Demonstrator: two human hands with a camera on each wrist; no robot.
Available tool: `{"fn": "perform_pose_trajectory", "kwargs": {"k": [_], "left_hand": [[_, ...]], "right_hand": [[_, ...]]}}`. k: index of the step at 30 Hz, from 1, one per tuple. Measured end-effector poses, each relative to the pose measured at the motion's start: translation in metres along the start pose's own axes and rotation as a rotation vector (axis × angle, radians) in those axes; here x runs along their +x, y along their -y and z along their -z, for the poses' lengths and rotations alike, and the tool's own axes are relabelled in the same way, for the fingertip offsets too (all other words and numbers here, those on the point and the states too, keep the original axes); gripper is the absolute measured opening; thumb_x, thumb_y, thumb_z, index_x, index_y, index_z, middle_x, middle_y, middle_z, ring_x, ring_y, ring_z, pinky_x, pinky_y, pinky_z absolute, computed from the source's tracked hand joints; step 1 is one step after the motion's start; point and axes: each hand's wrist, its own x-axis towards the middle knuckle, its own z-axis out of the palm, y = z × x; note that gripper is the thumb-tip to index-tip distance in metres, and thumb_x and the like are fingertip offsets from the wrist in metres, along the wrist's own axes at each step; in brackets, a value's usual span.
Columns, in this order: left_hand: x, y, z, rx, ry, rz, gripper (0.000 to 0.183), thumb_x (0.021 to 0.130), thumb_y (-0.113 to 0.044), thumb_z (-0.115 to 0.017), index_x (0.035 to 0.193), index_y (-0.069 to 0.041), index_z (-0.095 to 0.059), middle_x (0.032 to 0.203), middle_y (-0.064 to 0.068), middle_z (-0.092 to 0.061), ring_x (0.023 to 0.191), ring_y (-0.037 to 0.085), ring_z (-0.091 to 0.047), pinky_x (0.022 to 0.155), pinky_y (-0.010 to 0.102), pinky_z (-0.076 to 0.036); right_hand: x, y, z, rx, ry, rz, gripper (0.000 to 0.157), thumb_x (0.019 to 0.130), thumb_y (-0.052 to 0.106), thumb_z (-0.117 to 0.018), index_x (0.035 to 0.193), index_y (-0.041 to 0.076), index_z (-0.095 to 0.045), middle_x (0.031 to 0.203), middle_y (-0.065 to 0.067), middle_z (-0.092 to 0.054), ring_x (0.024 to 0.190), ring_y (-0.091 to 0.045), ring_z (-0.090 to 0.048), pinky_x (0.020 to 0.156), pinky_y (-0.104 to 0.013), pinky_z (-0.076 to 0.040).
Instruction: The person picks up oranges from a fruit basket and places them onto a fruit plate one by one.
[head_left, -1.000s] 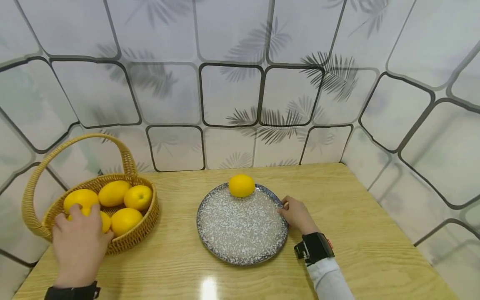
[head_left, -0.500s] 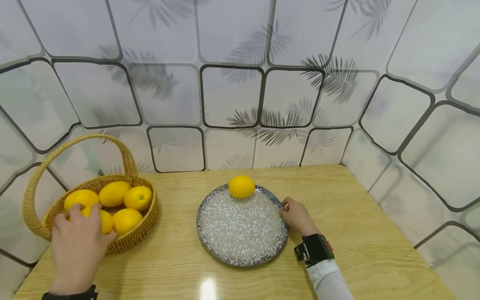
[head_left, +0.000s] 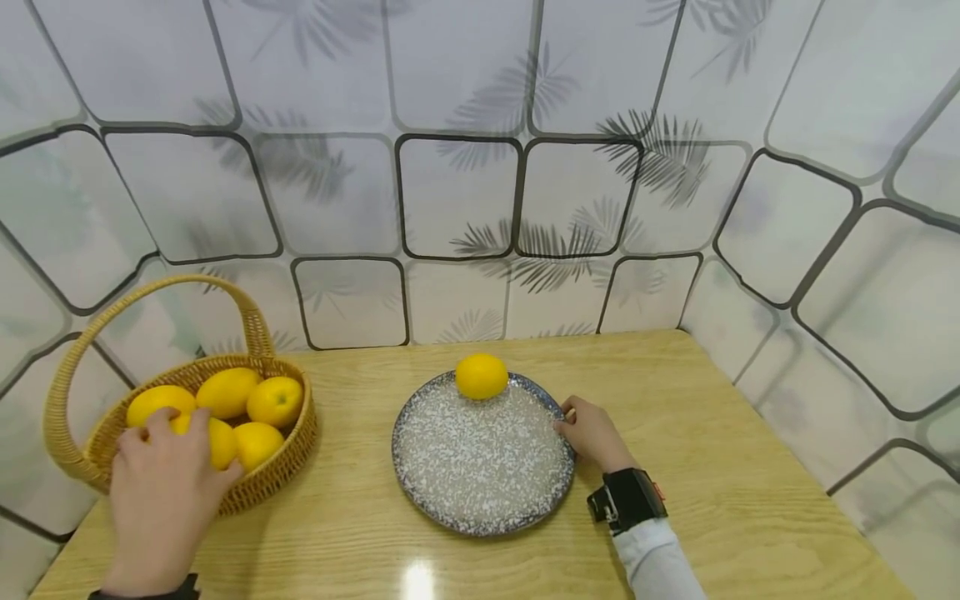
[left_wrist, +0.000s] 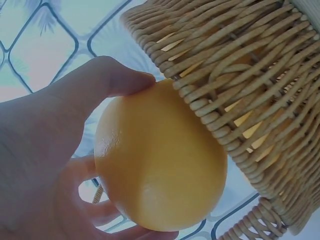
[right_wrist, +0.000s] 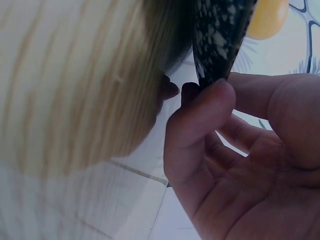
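Note:
In the left wrist view, my left hand (head_left: 163,496) grips a yellow lemon (left_wrist: 160,165), with the thumb at its top and the fingers curled round its far side. That lemon is at the near rim of the wicker basket (head_left: 300,450), above the other lemons in the head view. At the right edge of the speckled grey plate (head_left: 480,467), my right hand (head_left: 596,435) pinches the dark rim between thumb and fingers. One lemon (head_left: 482,377) sits at the plate's far edge.
Several more lemons (head_left: 228,393) lie in the basket, whose tall arched handle (head_left: 161,283) rises on the left. Basket and plate stand on a light wooden table (head_left: 352,517). Patterned walls (head_left: 457,192) border its back and right sides.
My left hand has shifted slightly to the right with the lemon it grips, which now covers more of the lemon beside it. My right hand stays at the plate's rim.

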Motion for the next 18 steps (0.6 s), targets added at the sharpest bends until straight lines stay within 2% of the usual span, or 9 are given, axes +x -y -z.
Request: {"fn": "perform_pose_trajectory", "kwargs": {"k": [11,15,18], "left_hand": [[0.006,-0.011,0.003,-0.027,0.010,-0.007,0.080,0.059,-0.034,-0.093,0.118,0.008,-0.060,0.111,0.049,-0.049,0.087,0.069,-0.047,0.062,0.072,-0.046],[0.010,-0.017,0.003,-0.036,0.017,-0.019,0.079,0.060,-0.032,-0.093,0.119,0.008,-0.060,0.114,0.048,-0.049,0.090,0.070,-0.047,0.070,0.071,-0.045],[0.012,-0.024,0.003,-0.055,-0.007,-0.044,0.078,0.060,-0.031,-0.093,0.119,0.008,-0.061,0.116,0.047,-0.050,0.092,0.070,-0.048,0.075,0.072,-0.044]], "right_hand": [[0.002,-0.001,0.000,-0.018,0.005,-0.006,0.025,0.099,0.009,-0.064,0.119,-0.004,-0.059,0.094,-0.017,-0.068,0.063,-0.019,-0.059,0.050,-0.030,-0.049],[0.002,-0.001,0.000,-0.002,0.009,-0.020,0.025,0.099,0.010,-0.064,0.119,-0.004,-0.059,0.093,-0.016,-0.067,0.061,-0.018,-0.058,0.049,-0.028,-0.048],[0.003,-0.001,-0.001,0.007,0.011,-0.026,0.025,0.099,0.010,-0.064,0.119,-0.003,-0.059,0.092,-0.016,-0.067,0.061,-0.018,-0.058,0.048,-0.028,-0.048]]}}
